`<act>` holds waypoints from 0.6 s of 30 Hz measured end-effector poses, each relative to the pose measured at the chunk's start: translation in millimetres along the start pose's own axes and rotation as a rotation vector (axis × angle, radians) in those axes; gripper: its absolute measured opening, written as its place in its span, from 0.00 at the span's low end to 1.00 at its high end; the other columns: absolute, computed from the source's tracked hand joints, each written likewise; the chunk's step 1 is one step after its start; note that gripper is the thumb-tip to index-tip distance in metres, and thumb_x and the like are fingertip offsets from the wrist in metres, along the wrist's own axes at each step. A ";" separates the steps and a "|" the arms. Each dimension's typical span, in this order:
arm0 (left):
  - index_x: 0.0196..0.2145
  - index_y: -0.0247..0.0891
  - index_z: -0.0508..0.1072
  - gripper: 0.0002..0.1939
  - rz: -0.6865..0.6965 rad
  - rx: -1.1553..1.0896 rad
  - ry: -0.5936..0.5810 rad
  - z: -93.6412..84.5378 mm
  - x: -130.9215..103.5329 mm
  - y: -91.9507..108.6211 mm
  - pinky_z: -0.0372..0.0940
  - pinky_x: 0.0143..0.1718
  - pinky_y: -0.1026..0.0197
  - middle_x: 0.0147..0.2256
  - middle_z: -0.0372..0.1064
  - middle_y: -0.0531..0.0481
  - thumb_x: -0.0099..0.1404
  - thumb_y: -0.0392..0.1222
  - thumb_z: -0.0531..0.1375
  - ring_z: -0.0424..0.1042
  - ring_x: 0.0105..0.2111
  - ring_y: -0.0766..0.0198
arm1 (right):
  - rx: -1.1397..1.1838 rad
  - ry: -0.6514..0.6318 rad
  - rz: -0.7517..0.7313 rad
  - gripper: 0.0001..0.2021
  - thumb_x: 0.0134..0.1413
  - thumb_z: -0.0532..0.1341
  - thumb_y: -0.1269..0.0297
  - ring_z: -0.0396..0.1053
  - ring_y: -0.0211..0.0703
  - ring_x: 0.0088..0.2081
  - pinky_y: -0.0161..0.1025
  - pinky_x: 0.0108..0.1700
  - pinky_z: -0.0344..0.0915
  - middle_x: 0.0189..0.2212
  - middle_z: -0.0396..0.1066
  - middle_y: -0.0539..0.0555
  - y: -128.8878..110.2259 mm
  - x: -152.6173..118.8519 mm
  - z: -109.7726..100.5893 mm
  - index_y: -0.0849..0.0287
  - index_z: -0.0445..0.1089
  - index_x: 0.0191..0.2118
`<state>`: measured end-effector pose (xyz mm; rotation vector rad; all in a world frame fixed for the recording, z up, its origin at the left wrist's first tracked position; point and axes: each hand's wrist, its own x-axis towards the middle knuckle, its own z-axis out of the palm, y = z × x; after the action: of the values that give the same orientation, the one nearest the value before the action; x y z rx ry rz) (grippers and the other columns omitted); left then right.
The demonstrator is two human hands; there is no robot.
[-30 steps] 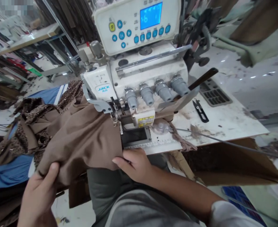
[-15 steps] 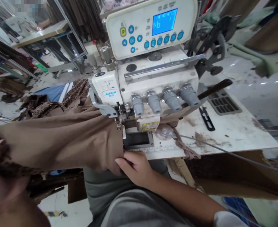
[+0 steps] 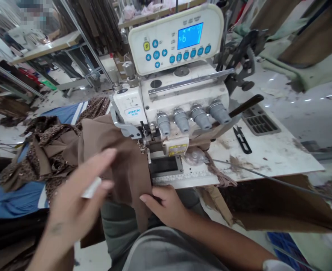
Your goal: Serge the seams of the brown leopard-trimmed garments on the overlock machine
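Brown fabric (image 3: 129, 162) lies under the presser foot area of a white JACK sewing machine (image 3: 188, 90), its front part hanging over the table edge. At its right edge, just in front of the needle area, my right hand (image 3: 168, 207) pinches the cloth between thumb and fingers. My left hand (image 3: 81, 195), blurred by motion, is over the left part of the fabric with thumb and fingers apart. A whitish patch shows between them; I cannot tell what it is. Leopard-print cloth (image 3: 41, 139) is bunched to the left.
Black thread snips (image 3: 241, 141) and a grey compartment tray (image 3: 260, 120) sit on the white table (image 3: 290, 158) at right. A thin grey cable crosses its front. Blue cloth (image 3: 16, 197) with white stripes lies at left. A cardboard box (image 3: 290, 207) stands below the table.
My left hand has let go of the leopard-print edge and moved right, over the brown fabric. The stretched cloth has dropped into folds. My right hand keeps its hold.
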<state>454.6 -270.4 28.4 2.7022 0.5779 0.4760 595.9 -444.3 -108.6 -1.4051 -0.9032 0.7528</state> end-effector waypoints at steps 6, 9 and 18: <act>0.71 0.46 0.62 0.28 0.081 -0.043 -0.053 59.3 47.2 -20.3 0.50 0.74 0.41 0.70 0.59 0.47 0.77 0.51 0.55 0.53 0.73 0.51 | 0.018 0.013 0.029 0.25 0.67 0.60 0.50 0.53 0.34 0.23 0.33 0.25 0.50 0.18 0.52 0.44 -4.8 2.1 0.1 0.58 0.60 0.21; 0.67 0.43 0.68 0.27 0.058 -0.089 -0.042 57.5 75.7 -34.3 0.52 0.73 0.43 0.68 0.63 0.46 0.75 0.55 0.57 0.57 0.71 0.51 | -0.083 0.049 -0.072 0.28 0.67 0.62 0.52 0.52 0.33 0.21 0.34 0.24 0.47 0.17 0.49 0.44 -9.5 9.7 -3.8 0.57 0.54 0.19; 0.55 0.46 0.79 0.16 0.006 0.064 0.242 48.4 98.8 -22.2 0.65 0.62 0.52 0.56 0.77 0.50 0.74 0.46 0.59 0.74 0.58 0.52 | 0.149 0.010 0.132 0.27 0.68 0.60 0.46 0.74 0.41 0.19 0.30 0.19 0.53 0.13 0.67 0.46 -22.9 23.4 -3.2 0.54 0.57 0.22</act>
<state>551.1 -219.8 1.5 2.7267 0.6585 0.8068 608.2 -426.5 -83.8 -1.3446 -0.7366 0.8941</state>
